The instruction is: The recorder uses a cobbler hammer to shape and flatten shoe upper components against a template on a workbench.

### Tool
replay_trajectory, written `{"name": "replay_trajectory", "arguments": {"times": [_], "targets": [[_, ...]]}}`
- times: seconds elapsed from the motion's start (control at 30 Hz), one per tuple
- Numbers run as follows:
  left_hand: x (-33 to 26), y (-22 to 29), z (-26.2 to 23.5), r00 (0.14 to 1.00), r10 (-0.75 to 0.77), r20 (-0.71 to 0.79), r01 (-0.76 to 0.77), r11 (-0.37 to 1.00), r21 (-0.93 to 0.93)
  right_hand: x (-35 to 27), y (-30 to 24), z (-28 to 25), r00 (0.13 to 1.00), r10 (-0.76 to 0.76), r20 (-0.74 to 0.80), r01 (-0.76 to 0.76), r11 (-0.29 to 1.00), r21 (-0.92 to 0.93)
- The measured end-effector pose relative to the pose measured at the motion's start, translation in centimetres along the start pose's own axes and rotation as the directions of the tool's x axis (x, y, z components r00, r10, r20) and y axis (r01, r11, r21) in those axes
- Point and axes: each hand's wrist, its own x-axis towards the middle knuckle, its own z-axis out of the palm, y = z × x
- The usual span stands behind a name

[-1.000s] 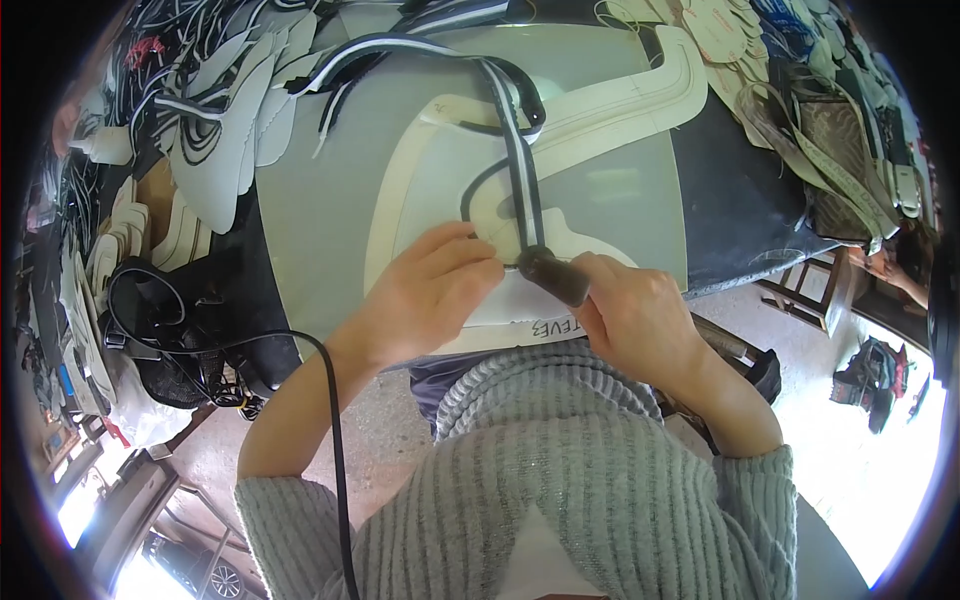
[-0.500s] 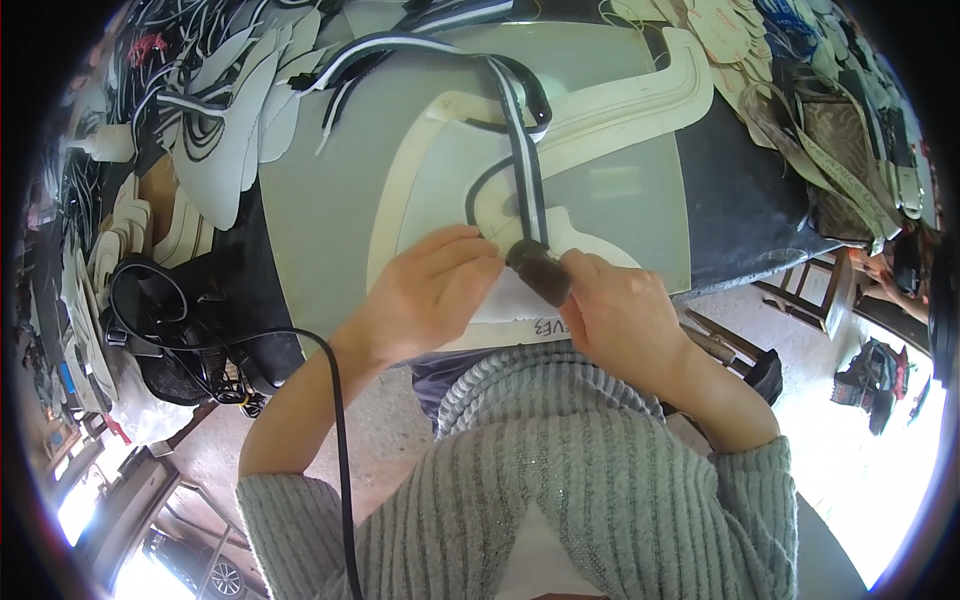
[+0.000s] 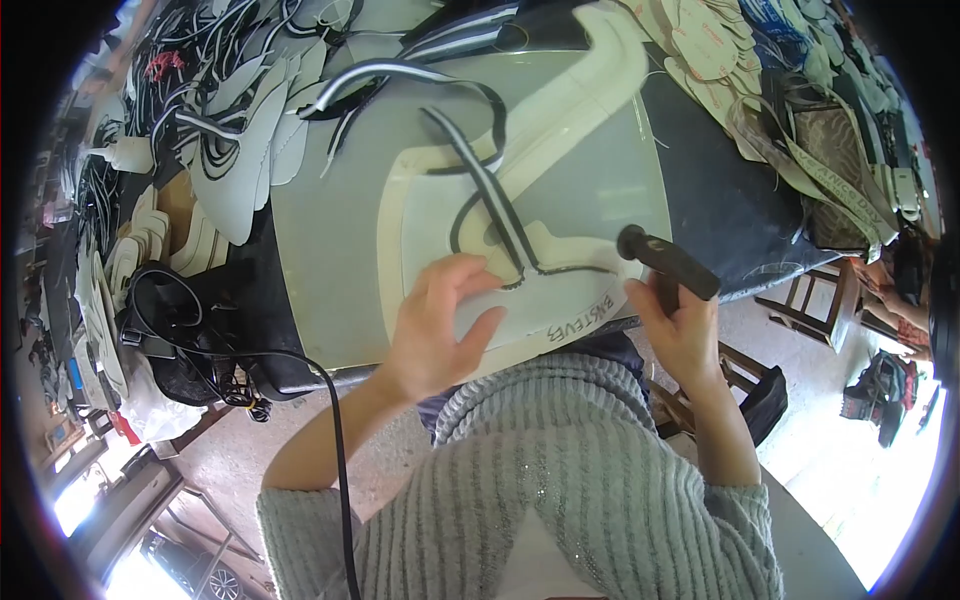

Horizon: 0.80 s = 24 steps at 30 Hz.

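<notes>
My right hand (image 3: 688, 335) is closed around a dark hammer (image 3: 672, 262), its head raised off the right side of the work. My left hand (image 3: 435, 322) is open, thumb apart, with its fingertips at the lower end of a black-and-white striped strap (image 3: 487, 190). That strap crosses a cream, sole-shaped piece (image 3: 565, 240) with thin black edging. Beneath it a wide cream curved strip (image 3: 560, 100) runs toward the back. Both lie on a translucent board (image 3: 345, 250). What the left fingertips touch is partly hidden.
Stacked pale cut pieces and striped straps (image 3: 240, 170) crowd the left, with a white bottle (image 3: 125, 154) among them. More pale pieces (image 3: 705, 40) and a brown patterned bag (image 3: 830, 150) sit at the right. A black cable (image 3: 335, 430) hangs across my left arm. Wooden stools (image 3: 815, 305) stand right.
The hammer has risen and swung right, away from my left hand. My left fingers have spread. The cream pieces have turned and shifted on the board, and the strap now slants left.
</notes>
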Motion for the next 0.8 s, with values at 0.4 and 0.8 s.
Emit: {"name": "replay_trajectory", "arguments": {"times": [0.4,0.8], "targets": [[4.0,2.5,2.7,0.980,0.197,0.003,-0.196,0.973,0.122,-0.5,2.1,-1.2,0.945,0.303,0.123,-0.322,0.929,0.182],[6.1,0.6,0.3,0.698,0.584,0.415,-0.715,0.541,0.443,1.1,0.3,-1.8,0.993,0.091,0.073,-0.099,0.989,0.111]]}}
